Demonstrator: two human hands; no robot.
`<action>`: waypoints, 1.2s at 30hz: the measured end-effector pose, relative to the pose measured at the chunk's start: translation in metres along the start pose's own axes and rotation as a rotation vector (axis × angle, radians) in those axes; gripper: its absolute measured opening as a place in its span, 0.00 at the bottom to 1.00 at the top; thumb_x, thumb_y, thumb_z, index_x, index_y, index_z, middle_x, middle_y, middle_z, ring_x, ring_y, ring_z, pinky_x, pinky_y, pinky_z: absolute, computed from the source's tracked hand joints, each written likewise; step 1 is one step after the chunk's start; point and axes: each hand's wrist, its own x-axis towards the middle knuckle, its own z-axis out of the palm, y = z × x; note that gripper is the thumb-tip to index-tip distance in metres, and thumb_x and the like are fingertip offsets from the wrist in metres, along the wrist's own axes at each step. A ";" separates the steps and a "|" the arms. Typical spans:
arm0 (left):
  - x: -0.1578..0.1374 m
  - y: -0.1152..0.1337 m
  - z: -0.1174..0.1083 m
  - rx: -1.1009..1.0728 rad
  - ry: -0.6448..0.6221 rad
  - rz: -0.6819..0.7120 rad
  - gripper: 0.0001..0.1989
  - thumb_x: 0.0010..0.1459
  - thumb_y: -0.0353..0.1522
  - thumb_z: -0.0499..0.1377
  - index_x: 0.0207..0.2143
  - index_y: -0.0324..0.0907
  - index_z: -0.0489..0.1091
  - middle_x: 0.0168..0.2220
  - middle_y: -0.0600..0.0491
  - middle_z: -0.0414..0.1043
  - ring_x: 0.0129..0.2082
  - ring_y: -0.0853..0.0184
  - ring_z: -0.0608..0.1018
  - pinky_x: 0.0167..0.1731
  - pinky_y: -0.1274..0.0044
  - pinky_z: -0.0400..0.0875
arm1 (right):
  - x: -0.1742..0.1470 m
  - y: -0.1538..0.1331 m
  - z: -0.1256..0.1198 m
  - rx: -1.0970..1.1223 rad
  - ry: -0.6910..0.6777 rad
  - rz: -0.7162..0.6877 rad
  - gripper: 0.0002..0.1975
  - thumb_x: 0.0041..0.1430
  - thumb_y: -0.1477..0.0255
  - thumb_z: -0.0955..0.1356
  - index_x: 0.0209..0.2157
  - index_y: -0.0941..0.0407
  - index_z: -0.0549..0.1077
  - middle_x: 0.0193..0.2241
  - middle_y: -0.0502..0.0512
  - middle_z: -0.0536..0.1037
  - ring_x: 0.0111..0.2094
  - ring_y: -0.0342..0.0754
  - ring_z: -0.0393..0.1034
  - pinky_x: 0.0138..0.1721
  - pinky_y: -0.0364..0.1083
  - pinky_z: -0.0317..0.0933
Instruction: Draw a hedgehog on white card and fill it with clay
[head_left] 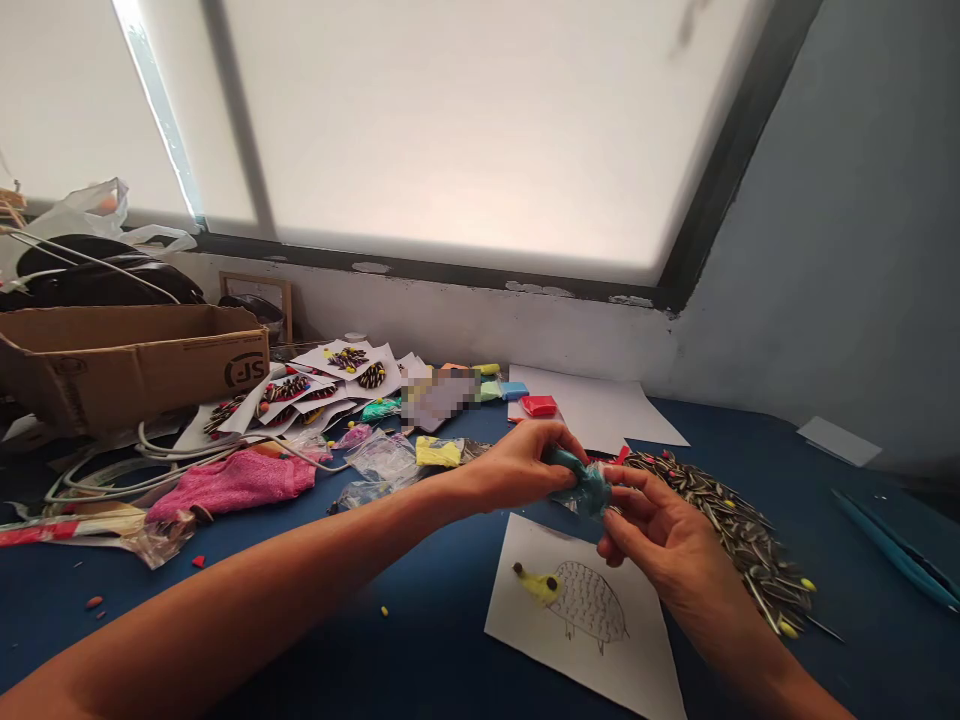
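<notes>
Both hands meet over a drawing, holding a small blue-green lump that looks like modelling clay in clear plastic wrap (581, 485). My left hand (521, 465) is closed on its left side, thumb and fingers pinching the blue-green part. On the other side, my right hand (656, 525) pinches the crinkled plastic end, fingers curled. Below them lies a white sheet (525, 640) with a hedgehog drawn on it. The hedgehog's head is filled with yellow clay (536, 588), with a dark eye and nose. Its scribbled body is bare paper.
A pile of sunflower seeds (720, 510) spreads right of the hands. Blue tweezers (892, 550) lie farther right. Behind are a red clay packet (538, 405), a yellow packet (439, 452) and white paper (600, 400). At left are a pink cloth (236, 485), cables and a cardboard box (135, 365).
</notes>
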 end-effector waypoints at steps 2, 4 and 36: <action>0.000 -0.001 0.000 -0.089 0.011 -0.015 0.09 0.49 0.25 0.61 0.36 0.35 0.69 0.29 0.54 0.69 0.26 0.75 0.70 0.25 0.83 0.64 | 0.001 0.002 0.000 0.006 0.032 -0.018 0.21 0.49 0.57 0.73 0.39 0.53 0.67 0.26 0.47 0.75 0.22 0.41 0.68 0.29 0.44 0.66; -0.001 0.000 -0.002 -0.153 -0.092 -0.048 0.12 0.52 0.31 0.63 0.38 0.35 0.68 0.33 0.51 0.72 0.27 0.74 0.74 0.27 0.81 0.68 | 0.001 0.004 -0.001 0.009 0.073 -0.040 0.20 0.48 0.59 0.73 0.38 0.52 0.66 0.26 0.46 0.74 0.22 0.40 0.67 0.27 0.43 0.65; -0.007 0.004 -0.006 0.097 -0.234 0.079 0.19 0.54 0.33 0.63 0.48 0.39 0.68 0.32 0.54 0.72 0.29 0.73 0.73 0.29 0.80 0.68 | -0.001 0.005 -0.005 -0.103 0.088 -0.057 0.21 0.48 0.60 0.74 0.42 0.54 0.71 0.31 0.50 0.77 0.21 0.40 0.64 0.23 0.43 0.64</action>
